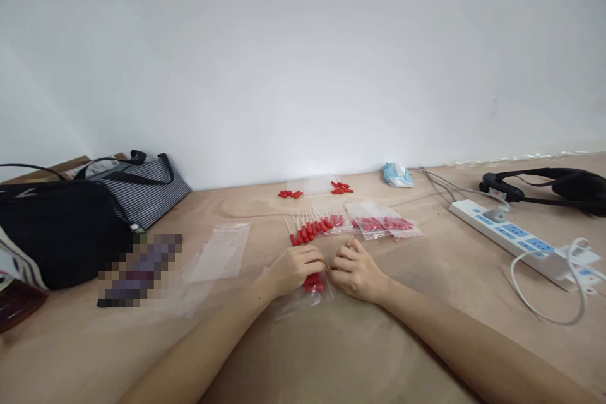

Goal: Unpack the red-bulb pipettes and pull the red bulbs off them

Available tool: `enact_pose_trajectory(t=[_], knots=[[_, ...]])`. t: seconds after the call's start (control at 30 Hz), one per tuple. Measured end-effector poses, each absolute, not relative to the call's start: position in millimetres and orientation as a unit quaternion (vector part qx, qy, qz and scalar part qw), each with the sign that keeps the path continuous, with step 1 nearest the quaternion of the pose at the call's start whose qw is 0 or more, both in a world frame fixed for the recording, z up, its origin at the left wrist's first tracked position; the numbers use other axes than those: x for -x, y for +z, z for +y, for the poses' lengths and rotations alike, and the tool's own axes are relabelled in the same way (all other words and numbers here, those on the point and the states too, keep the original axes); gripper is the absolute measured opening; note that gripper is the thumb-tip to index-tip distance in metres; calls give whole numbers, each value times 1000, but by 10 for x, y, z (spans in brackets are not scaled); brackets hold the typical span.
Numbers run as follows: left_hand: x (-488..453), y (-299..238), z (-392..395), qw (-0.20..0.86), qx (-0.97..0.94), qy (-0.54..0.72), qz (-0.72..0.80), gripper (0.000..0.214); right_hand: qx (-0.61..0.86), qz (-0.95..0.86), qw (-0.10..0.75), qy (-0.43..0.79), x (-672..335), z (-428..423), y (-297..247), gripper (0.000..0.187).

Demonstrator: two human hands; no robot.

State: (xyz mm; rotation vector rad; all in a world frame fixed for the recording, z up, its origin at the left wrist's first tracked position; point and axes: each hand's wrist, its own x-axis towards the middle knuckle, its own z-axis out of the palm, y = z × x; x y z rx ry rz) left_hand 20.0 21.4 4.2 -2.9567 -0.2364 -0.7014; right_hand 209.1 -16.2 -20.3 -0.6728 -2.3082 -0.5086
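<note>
While more red-tipped droppers [310, 227] lie near, a clear plastic bag of red droppers [310, 287] is pinched between both hands, left hand [296, 268] and right hand [355, 273].

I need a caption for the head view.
Left hand and right hand hold clear plastic bag of red-tipped sticks on brown wooden table.

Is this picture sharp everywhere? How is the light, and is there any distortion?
Head view: soft, even light, faint shadows; left hand, right hand and the clear bag they pinch are sharp; a pixelated patch sits beside the black bag; the wide lens bends the table's far edge.
</note>
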Motion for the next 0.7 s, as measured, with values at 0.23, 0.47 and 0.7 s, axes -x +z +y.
enact_pose_trajectory(t=[0.23, 0.47, 0.7], knots=[[-202, 46, 184, 98, 967, -218, -85, 25, 259, -887, 335, -183, -2095, -168, -217, 22], [-215, 27, 177, 84, 978, -180, -71, 27, 229, -903, 320, -174, -2061, -163, -235, 25], [-92, 268, 281, 82, 981, -168, -45, 28, 240, -923, 258, -154, -2138, -120, -165, 24]])
